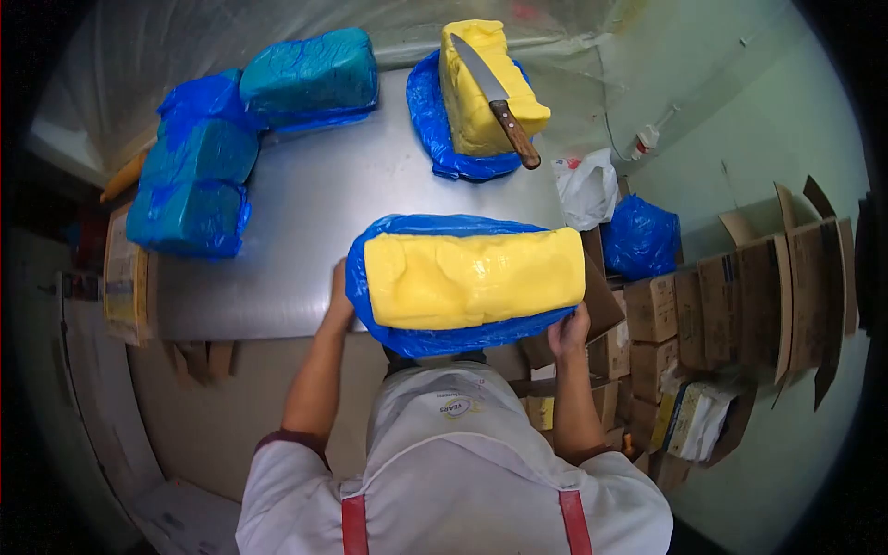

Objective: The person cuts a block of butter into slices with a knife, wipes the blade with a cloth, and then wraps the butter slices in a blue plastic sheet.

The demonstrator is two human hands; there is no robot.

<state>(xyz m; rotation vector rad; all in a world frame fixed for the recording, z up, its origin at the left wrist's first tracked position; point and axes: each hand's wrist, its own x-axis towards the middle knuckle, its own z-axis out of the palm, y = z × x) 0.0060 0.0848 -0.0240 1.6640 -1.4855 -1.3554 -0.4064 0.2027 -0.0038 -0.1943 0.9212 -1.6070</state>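
Note:
A long yellow block of butter [476, 277] lies on an opened blue plastic wrap [407, 340] at the near edge of the steel table. My left hand [341, 289] grips the wrapped left end, its fingers mostly hidden behind the plastic. At the near right corner, my right hand [570, 329] holds the block from below through the wrap, fingers partly hidden. Farther back, a second yellow block [476, 120] stands on its own blue wrap [427, 111]. A knife [495, 92] with a wooden handle rests on top of it.
Several blue-wrapped blocks [199, 153] line the left and back of the steel table [324, 199]. Right of the table are a white plastic bag [587, 188], a blue plastic bundle [641, 236] and stacked cardboard boxes [731, 296]. Plastic sheeting [407, 32] covers the back wall.

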